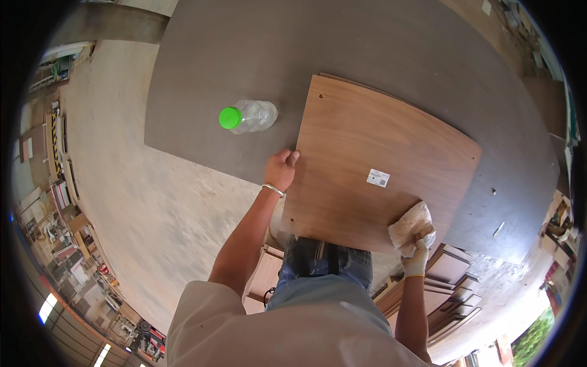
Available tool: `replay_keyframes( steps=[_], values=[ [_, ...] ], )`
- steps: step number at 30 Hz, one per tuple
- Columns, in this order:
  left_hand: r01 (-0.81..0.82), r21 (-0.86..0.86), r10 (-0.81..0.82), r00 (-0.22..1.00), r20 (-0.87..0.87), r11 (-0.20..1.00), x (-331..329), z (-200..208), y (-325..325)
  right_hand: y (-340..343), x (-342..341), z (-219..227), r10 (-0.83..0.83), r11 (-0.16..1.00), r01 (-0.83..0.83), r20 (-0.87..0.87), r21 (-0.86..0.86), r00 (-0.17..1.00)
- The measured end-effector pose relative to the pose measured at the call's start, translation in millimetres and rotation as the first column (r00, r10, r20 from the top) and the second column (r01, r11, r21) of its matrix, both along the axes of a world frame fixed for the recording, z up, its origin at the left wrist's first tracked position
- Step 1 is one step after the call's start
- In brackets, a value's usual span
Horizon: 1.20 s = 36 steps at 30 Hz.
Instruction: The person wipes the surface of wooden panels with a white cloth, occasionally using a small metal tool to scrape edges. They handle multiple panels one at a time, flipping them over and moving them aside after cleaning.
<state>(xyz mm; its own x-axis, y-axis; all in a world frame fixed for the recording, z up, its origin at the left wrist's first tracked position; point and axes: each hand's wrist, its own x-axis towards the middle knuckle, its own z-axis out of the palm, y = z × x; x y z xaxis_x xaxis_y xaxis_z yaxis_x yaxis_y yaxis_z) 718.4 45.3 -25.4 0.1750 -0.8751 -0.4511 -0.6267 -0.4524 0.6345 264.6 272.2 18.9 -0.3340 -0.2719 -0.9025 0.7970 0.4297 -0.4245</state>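
Daylight at lower right washes out the floor [510,296] and lays a sheen on the table [520,183], while my board [354,134] looks sharp and outer edges bend toward blackness.

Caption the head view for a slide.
Left hand gripping a wooden panel at its edge, gloved right hand holding a cloth on it, green-capped bottle alongside.

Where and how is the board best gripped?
Probably by the near-left corner, from the near side, gripping top and underside: the board is flat and thin, and that corner apparently juts past the table, leaving room beneath. The left hand is at its left edge.
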Motion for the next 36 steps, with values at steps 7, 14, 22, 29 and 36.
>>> replay_keyframes(
  steps=[7,14,22,29,36],
  values=[
    [0.131,0.114,-0.115,0.984,-0.139,0.985,16.3,4.7,-8.6,13.7,-38.2,-34.0,0.007,0.996,-0.008,-0.011,-0.085,1.000],
    [-0.044,0.254,0.167,0.857,-0.488,0.966,-7.1,20.4,-2.9,4.2,-81.6,-17.1,0.053,0.998,-0.053,-0.006,-0.037,0.999],
    [-0.083,0.233,0.208,0.779,-0.591,0.969,-31.9,9.5,21.6,16.1,-148.6,-25.1,0.159,0.987,-0.160,-0.050,-0.012,0.986],
    [-0.111,0.298,0.271,0.772,-0.575,0.948,-37.7,15.6,17.9,2.8,-136.0,-16.3,0.123,0.992,-0.123,-0.041,-0.002,0.992],
    [-0.198,0.133,0.237,0.857,-0.457,0.971,-56.6,16.0,3.2,11.3,-140.1,-21.4,0.054,0.992,-0.039,0.128,-0.117,0.990]
  ],
)
